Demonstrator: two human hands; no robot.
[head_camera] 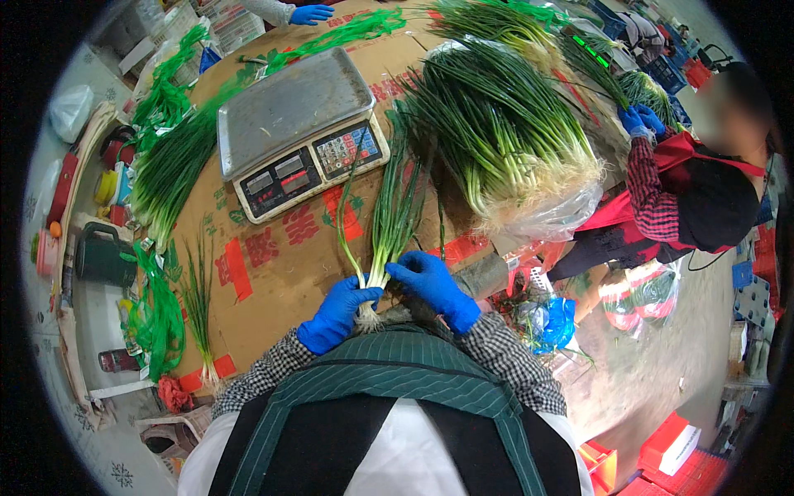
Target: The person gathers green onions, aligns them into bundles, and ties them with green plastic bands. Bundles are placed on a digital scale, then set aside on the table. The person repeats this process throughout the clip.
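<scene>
My left hand, in a blue glove, grips a small bunch of green onions near the white root end. The roots hang just below my fingers, close to my apron, and the green leaves point away from me toward the scale. Beside the stalks is my right hand, also blue-gloved, its fingers bent and its fingertips at the bunch's right edge; whether they pinch a stalk is unclear. Beyond the bunch stands a digital weighing scale with a bare metal plate. A large pile of green onions lies to the right on plastic.
Cardboard covers the table. On the left lie a green onion bundle, a thin bunch and green mesh bags. A co-worker holds onions at right; another person's gloved hand reaches in at the far edge.
</scene>
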